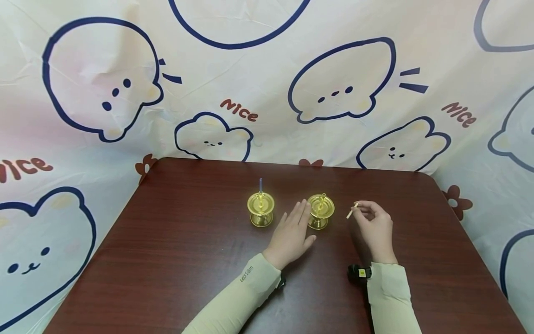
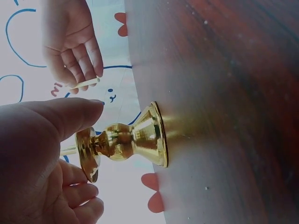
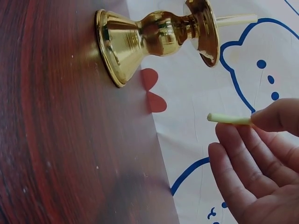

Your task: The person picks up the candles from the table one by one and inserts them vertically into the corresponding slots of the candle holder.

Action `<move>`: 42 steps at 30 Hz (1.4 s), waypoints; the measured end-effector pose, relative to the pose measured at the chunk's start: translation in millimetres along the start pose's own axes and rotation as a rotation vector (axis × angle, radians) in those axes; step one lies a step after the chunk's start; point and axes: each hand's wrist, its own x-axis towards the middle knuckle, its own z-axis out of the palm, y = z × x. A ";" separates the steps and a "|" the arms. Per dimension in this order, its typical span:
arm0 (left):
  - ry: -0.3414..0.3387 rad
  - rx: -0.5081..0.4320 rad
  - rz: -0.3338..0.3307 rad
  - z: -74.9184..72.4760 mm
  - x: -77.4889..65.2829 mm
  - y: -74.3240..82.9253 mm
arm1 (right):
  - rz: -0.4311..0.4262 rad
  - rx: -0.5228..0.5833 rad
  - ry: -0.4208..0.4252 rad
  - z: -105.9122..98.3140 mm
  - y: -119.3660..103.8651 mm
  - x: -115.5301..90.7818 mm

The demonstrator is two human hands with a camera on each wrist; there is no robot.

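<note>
Two brass candlesticks stand upright on the table. The left candlestick (image 1: 260, 207) carries a thin blue candle (image 1: 260, 185). A thin pale stick (image 3: 237, 20) rises from the dish of the right candlestick (image 1: 322, 208). My left hand (image 1: 290, 234) lies beside this right candlestick, fingers extended, their tips overlapping the left side of its dish in the head view. In the left wrist view, thumb and fingers appear around the dish without a clear grip. Out to the right, my right hand (image 1: 377, 228) pinches a short pale-yellow candle (image 3: 229, 119) between thumb and fingertips, one end sticking out.
The dark reddish-brown wooden table (image 1: 175, 241) reaches back to a pale cloth backdrop (image 1: 267, 79) printed with blue-outlined cartoon bears. A black wrist camera (image 1: 358, 273) is strapped at the right cuff.
</note>
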 end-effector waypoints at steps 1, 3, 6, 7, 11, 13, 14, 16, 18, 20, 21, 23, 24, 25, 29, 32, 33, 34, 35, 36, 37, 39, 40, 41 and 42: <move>-0.002 0.002 -0.001 0.1 0.1 -0.1 | 0.001 0.013 -0.004 0.1 0.1 0.1; 0.004 0.001 0.002 0.7 0.2 -0.2 | 0.000 0.028 -0.008 0.5 0.7 0.0; 0.004 0.004 0.005 1.3 0.2 -0.4 | -0.007 0.046 -0.005 1.7 1.7 -0.4; 0.004 0.005 0.007 1.2 0.0 -0.3 | -0.010 0.052 -0.003 2.4 2.0 -0.5; -0.001 0.017 0.006 0.8 -0.1 -0.3 | -0.037 0.078 0.014 6.5 0.3 -1.3; 0.002 0.032 0.003 0.8 -0.1 -0.6 | -0.058 0.097 0.019 9.3 -1.8 -1.7; 0.003 0.041 0.000 1.2 0.1 -0.9 | -0.067 0.104 0.021 10.7 -2.9 -1.8; 0.004 0.056 -0.005 1.9 0.3 -1.3 | -0.079 0.111 0.020 13.2 -5.0 -2.5; 0.001 0.062 -0.011 2.6 0.4 -1.5 | -0.090 0.110 0.019 15.4 -6.9 -3.6; -0.005 0.069 -0.017 2.7 0.6 -1.0 | -0.101 0.103 0.020 17.5 -8.2 -4.8; -0.008 0.073 -0.019 2.8 0.5 -0.7 | -0.108 0.098 0.020 18.5 -8.8 -5.5; -0.010 0.078 -0.022 2.2 0.1 -0.2 | -0.124 0.093 0.020 20.8 -9.6 -6.9; -0.008 0.083 -0.022 2.3 0.0 -0.1 | -0.134 0.091 0.020 21.8 -10.1 -7.4; -0.009 0.089 -0.024 1.8 -0.2 0.2 | -0.143 0.093 0.019 22.7 -10.8 -8.0; -0.010 0.095 -0.022 1.6 -0.6 0.1 | -0.177 0.078 0.019 25.7 -12.6 -9.8; -0.017 0.101 -0.021 1.7 -0.4 -0.2 | -0.196 0.064 0.024 27.2 -14.1 -10.5; -0.018 0.103 -0.021 2.0 -0.3 -0.4 | -0.201 0.061 0.026 27.6 -14.8 -10.6; -0.020 0.105 -0.021 2.1 -0.2 -0.5 | -0.205 0.057 0.030 28.0 -15.1 -10.5; -0.020 0.109 -0.021 2.1 -0.1 -0.4 | -0.209 0.056 0.033 28.0 -16.0 -10.7; -0.020 0.110 -0.020 2.1 -0.1 -0.4 | -0.212 0.053 0.036 28.4 -16.4 -10.7; -0.019 0.113 -0.020 2.2 0.0 -0.2 | -0.216 0.051 0.038 28.3 -17.4 -11.0; -0.015 0.115 -0.019 3.1 0.2 -0.2 | -0.218 0.044 0.043 28.4 -18.9 -11.7; -0.015 0.118 -0.019 3.3 0.3 -0.1 | -0.218 0.044 0.045 28.4 -19.9 -12.2; -0.014 0.118 -0.019 3.3 0.4 0.1 | -0.216 0.050 0.046 28.3 -21.5 -12.8; -0.014 0.117 -0.019 3.3 0.4 0.2 | -0.215 0.061 0.045 28.5 -23.0 -13.2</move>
